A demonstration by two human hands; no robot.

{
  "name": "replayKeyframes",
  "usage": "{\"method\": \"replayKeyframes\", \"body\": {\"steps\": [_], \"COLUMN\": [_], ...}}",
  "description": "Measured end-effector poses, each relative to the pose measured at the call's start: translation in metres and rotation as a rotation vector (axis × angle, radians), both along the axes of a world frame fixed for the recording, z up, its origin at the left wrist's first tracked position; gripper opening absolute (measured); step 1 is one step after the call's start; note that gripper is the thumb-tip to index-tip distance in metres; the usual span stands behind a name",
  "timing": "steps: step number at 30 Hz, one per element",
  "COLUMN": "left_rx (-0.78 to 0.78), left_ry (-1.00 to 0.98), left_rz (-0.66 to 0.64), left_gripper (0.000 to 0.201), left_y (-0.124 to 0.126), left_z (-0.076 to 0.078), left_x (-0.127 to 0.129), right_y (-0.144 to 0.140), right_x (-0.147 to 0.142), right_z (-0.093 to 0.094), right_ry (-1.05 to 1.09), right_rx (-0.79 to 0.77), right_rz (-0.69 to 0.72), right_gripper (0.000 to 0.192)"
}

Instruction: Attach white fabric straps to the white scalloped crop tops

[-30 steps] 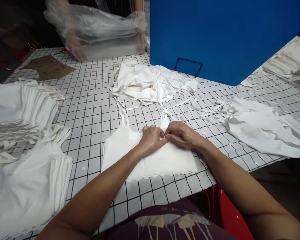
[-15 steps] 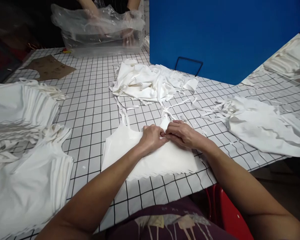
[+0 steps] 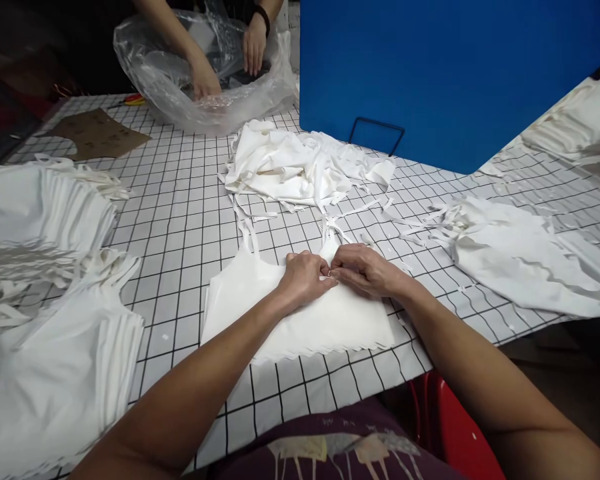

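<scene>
A small stack of white cut fabric pieces (image 3: 260,303) with thin straps and a zigzag lower edge lies flat on the gridded table (image 3: 190,220) in front of me. My left hand (image 3: 304,279) and my right hand (image 3: 364,268) meet at its top edge, fingertips pinched together on the fabric near the right strap. Both hands rest on the stack.
Tall stacks of white fabric (image 3: 40,220) sit at the left, a crumpled white heap (image 3: 300,163) lies beyond, more pieces (image 3: 525,257) at the right. A blue panel (image 3: 445,73) stands behind. Another person's hands (image 3: 205,77) work in a clear plastic bag (image 3: 180,100) at the far side. Brown cardboard (image 3: 97,133) lies far left.
My hands have stayed pinched at the same spot. The other person has lowered the plastic bag to the table and put both hands into it.
</scene>
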State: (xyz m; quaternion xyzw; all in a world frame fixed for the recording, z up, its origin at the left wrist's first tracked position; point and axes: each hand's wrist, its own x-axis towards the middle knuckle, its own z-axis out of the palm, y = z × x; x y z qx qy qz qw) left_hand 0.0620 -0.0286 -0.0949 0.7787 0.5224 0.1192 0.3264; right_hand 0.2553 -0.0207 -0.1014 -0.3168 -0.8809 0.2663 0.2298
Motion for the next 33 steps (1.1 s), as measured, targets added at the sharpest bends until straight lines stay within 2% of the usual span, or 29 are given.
{"method": "replayKeyframes", "body": {"steps": [14,33], "left_rx": [-0.004,-0.011], "left_ry": [0.062,0.058], "left_rz": [0.004,-0.002], "left_gripper": [0.015,0.015], "left_y": [-0.0015,0.0002], "left_z": [0.0056,0.0040], "left_x": [0.0018,0.0004], "right_y": [-0.0003,-0.0032], "right_x": [-0.0002,0.0032], "right_z": [0.0007,-0.0010], "right_ry": [0.053,-0.126], "right_rx": [-0.034,0.087], "right_rz": [-0.019,-0.049], "right_gripper": [0.020,0.013]}}
